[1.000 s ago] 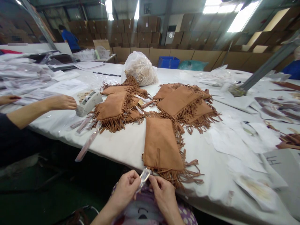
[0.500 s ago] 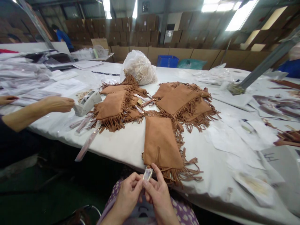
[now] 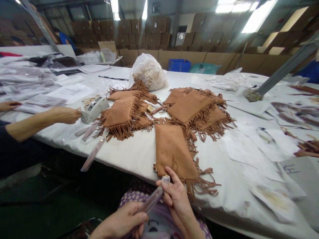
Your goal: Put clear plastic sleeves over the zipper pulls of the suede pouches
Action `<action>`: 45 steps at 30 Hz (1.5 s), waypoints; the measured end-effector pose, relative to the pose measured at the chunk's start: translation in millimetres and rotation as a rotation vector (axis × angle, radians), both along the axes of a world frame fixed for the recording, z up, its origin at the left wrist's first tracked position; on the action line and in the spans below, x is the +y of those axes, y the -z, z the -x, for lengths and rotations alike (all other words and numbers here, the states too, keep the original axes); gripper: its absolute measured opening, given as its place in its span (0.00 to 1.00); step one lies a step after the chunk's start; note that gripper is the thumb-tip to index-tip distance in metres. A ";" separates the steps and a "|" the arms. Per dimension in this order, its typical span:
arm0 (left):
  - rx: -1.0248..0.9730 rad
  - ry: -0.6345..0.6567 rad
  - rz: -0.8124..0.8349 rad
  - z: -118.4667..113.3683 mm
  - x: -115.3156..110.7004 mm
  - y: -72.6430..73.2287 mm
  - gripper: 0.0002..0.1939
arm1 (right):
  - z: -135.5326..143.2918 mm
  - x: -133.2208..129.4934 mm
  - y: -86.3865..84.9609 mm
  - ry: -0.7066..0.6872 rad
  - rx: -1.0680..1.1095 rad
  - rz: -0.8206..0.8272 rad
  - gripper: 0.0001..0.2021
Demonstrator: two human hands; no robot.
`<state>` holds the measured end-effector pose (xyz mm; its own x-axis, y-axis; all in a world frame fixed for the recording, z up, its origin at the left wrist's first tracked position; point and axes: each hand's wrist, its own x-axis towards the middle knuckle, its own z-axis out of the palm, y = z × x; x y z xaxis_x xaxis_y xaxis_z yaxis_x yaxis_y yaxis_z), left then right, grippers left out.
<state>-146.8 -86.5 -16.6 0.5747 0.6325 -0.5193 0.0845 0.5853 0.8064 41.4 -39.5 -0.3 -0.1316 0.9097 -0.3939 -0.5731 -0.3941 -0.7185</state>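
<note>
A brown leather fringed pouch [image 3: 173,149] lies at the table's front edge, its fringe spread to the right. My right hand [image 3: 177,194] pinches the plastic-wrapped end of a strap [image 3: 152,199] at the pouch's lower left corner, with the index finger resting against the leather. Lower down, my left hand [image 3: 127,215] is closed around the same strap, which slants down to the left in clear plastic. A small gold-coloured metal piece shows at the pouch's left side. Whether the strap is fastened to the pouch, I cannot tell.
More fringed pouches lie in a left pile [image 3: 119,111] and a right pile [image 3: 191,106]. Another person's hand [image 3: 66,115] is beside a tape dispenser [image 3: 95,109]. Behind stands a stuffed plastic bag [image 3: 149,73]. A metal post [image 3: 279,73] rises at right.
My left hand has moved down and left along the strap, drawing it into view. My right hand has stayed by the pouch's corner. The pouch has shifted slightly.
</note>
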 end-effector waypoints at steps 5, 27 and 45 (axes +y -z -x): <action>-0.054 -0.105 0.210 40.5 -24.9 13.4 0.27 | 3.4 -4.8 7.3 0.010 -0.097 0.041 0.38; 0.586 -0.297 -0.912 -23.2 79.8 -18.6 0.18 | -80.0 9.7 41.0 0.120 -1.870 -0.765 0.19; 0.555 -0.011 -0.825 -28.7 78.8 -38.0 0.18 | -100.2 25.7 43.3 0.094 -1.721 -0.785 0.17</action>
<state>-118.1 -7.6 21.4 0.3757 0.9204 -0.1082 0.5708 -0.1378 0.8094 141.6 -13.8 -43.6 -0.0467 0.9038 0.4255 0.8678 0.2477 -0.4309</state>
